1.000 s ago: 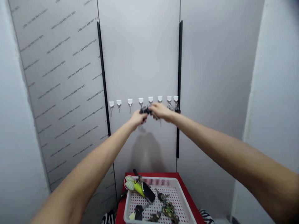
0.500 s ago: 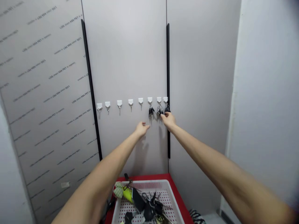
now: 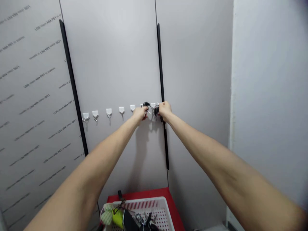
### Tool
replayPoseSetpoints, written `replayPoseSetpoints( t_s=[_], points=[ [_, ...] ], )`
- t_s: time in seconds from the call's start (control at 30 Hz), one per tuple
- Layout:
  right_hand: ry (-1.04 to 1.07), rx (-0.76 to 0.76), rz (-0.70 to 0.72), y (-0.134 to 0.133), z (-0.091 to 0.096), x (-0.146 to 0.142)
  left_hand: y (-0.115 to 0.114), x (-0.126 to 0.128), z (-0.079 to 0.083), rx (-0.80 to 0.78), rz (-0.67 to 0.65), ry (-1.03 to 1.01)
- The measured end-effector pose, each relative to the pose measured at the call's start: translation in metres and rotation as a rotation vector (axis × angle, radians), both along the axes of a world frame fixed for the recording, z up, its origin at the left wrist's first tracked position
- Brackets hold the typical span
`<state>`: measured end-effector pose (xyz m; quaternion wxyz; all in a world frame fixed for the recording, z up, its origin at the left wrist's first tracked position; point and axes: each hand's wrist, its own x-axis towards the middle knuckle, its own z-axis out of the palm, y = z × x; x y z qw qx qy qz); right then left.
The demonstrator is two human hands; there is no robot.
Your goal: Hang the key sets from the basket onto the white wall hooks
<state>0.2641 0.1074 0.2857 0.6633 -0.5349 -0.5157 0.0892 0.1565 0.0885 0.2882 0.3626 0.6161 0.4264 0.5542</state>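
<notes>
A row of white adhesive hooks [image 3: 109, 111] runs across the grey cabinet door, its right end partly hidden by my hands. My left hand [image 3: 140, 114] is closed on a bunch of keys with black heads [image 3: 146, 104], raised in front of a hook near the right end. Beside the black door handle, my right hand [image 3: 165, 108] is curled at the last hooks, its fingers closed round keys [image 3: 157, 111] with black heads. Metal rings and key blades show between the two hands; which hook each hangs from is hard to tell.
Below, a white perforated basket [image 3: 166, 208] stands on a red surface [image 3: 137, 194]. Inside lie several keys [image 3: 146, 224], a black case [image 3: 130, 221] and a yellow-green item [image 3: 117, 218]. A long black handle [image 3: 162, 80] runs down the door's right side; another [image 3: 72, 83] is left.
My left hand has risen from below the hooks and taken hold of keys. My right hand has moved up slightly and closed more tightly. The view has shifted right, with the hooks further left.
</notes>
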Motion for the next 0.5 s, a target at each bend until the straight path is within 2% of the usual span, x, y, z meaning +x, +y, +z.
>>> replayPoseSetpoints(
  t_s=[0.07,0.13,0.2,0.27,0.33,0.4,0.5],
  points=[
    [0.023,-0.022,0.078,-0.003,0.020,0.000,0.001,-0.006,0.014,0.012,0.047,0.029],
    [0.007,-0.121,0.196,-0.008,0.029,0.002,0.004,-0.014,0.024,-0.013,0.083,0.223],
    [-0.073,-0.300,0.296,-0.013,0.026,0.008,0.006,-0.024,0.029,-0.082,0.063,0.508],
    [-0.163,-0.428,0.300,-0.017,0.013,0.015,0.006,-0.032,0.033,-0.136,-0.016,0.676],
    [-0.196,-0.409,0.242,-0.019,-0.001,0.023,0.006,-0.037,0.038,-0.122,-0.096,0.630],
    [-0.179,-0.305,0.170,-0.017,-0.012,0.027,0.006,-0.038,0.042,-0.061,-0.122,0.481],
    [-0.196,-0.173,0.030,-0.010,-0.017,0.027,0.009,-0.035,0.043,0.002,-0.063,0.397]
  ],
)
